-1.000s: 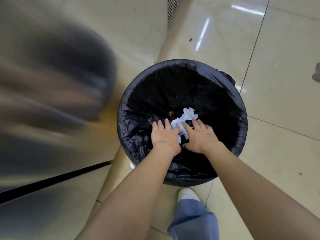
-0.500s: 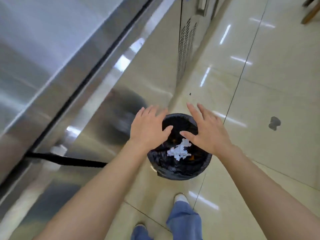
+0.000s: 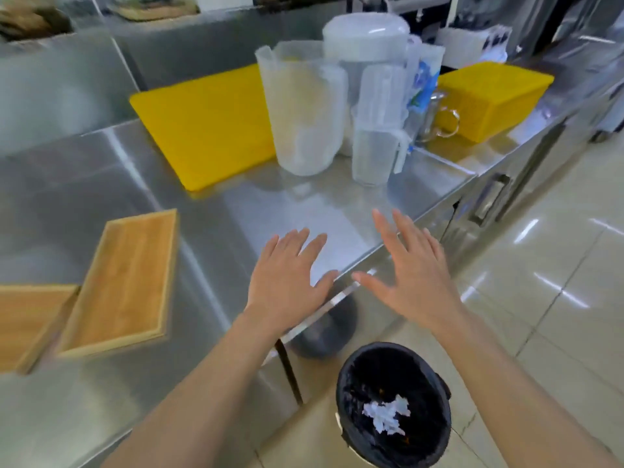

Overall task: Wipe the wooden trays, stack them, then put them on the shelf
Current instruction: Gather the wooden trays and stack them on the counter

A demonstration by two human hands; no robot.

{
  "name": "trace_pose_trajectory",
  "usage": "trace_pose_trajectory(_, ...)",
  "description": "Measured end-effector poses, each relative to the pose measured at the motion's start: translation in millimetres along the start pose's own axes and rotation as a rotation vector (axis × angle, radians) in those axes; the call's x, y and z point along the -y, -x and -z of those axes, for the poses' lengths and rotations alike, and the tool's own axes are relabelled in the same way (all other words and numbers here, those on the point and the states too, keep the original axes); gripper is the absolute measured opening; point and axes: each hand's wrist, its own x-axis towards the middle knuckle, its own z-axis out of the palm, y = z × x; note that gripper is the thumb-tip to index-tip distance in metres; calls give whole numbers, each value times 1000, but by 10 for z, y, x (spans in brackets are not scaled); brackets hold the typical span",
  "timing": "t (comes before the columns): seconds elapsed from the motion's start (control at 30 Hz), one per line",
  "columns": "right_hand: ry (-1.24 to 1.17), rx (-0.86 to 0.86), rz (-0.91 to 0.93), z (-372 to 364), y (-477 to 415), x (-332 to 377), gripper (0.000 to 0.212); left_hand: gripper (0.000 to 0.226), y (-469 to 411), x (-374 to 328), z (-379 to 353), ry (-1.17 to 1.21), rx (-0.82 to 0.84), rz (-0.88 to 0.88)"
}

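Observation:
Two wooden trays lie on the steel counter (image 3: 304, 211) at the left: one rimmed tray (image 3: 123, 282) lies flat, and a second tray (image 3: 28, 322) sits at the left edge, cut off by the frame. My left hand (image 3: 288, 282) hovers open over the counter's front edge, fingers spread, holding nothing. My right hand (image 3: 410, 275) is open beside it, just past the edge, also empty. Both hands are well to the right of the trays. A crumpled white tissue (image 3: 386, 415) lies in the black-lined bin (image 3: 347, 376) on the floor below.
A yellow cutting board (image 3: 209, 126) lies behind the trays. Clear plastic jugs (image 3: 304, 106) and a measuring cup (image 3: 374, 153) stand mid-counter. A yellow crate (image 3: 489, 96) sits at the right. Glossy tiled floor (image 3: 557, 282) runs along the right side.
Both hands let go of the tissue, which stays in the bin, and rose with fingers spread. My view lifted from the bin to the counter with the trays.

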Motion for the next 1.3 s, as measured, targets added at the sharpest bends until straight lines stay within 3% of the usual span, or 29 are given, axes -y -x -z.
trace_pose_trajectory(0.33, -18, 104, 275, 15, -449, 1356, 86, 61, 724, 1249, 866, -85, -98, 326)
trace_pose_trajectory(0.67, -59, 233, 305, -627, -554, 2451, 85, 58, 1475, 2317, 1141, -41, -134, 561)
trace_pose_trajectory(0.83, -136, 354, 144, -1122, -522, 2721, 84, 61, 1580, 2568, 899, 158, -45, 637)
trace_pose_trajectory(0.93, -262, 465, -14, -1379, -454, 2800, 87, 73, 1588, 2582, 668, 342, 42, 651)
trace_pose_trajectory(1.07, -528, 607, -179, -1482, -323, 2941, 89, 92, 1549, 2618, 436, 669, 114, 801)
trace_pose_trajectory(1.2, -716, 657, -295, -1608, -305, 3035, 103, 86, 1469, 2559, 455, 939, 31, 890)
trace_pose_trajectory(1.3, -956, 625, -454, -1632, -370, 3084, 81, 80, 1380, 2546, 492, 903, 6, 952)
